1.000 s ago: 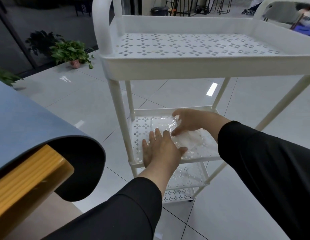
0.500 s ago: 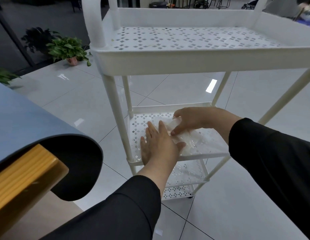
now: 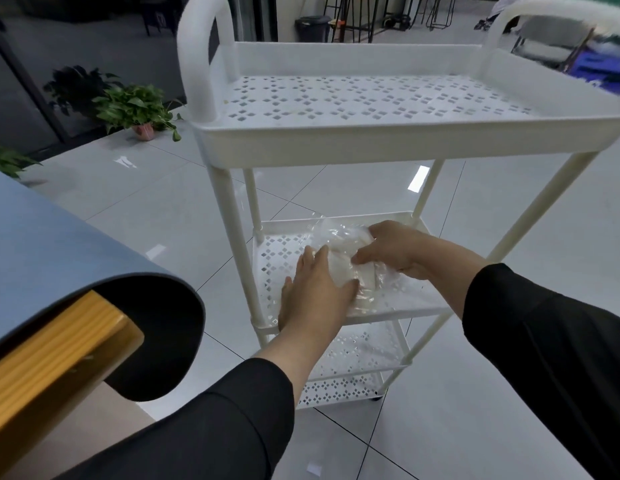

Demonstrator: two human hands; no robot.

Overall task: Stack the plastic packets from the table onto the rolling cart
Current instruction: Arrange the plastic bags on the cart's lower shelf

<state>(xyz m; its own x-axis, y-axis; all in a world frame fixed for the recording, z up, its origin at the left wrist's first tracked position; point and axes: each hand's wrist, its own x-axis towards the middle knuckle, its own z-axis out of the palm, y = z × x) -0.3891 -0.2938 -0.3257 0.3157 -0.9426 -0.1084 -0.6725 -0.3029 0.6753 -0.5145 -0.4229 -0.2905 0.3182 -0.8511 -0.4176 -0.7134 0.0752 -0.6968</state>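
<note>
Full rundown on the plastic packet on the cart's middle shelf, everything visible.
The plastic packet is clear, crinkled film with pale contents showing through. It lies on the perforated white middle shelf of the cart. The left hand rests on its near-left side; the right hand grips its right side. Its far edge lifts slightly.

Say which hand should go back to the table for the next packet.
Left. The left hand lies flat on the plastic packets, nearer the table; the right hand has its grip on them.

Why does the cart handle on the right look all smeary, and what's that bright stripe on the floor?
Head view: the right cart handle is motion-blurred near the wide lens's edge; the stripe is a light's glare on shiny tiles; the plastic packets glint too.
</note>
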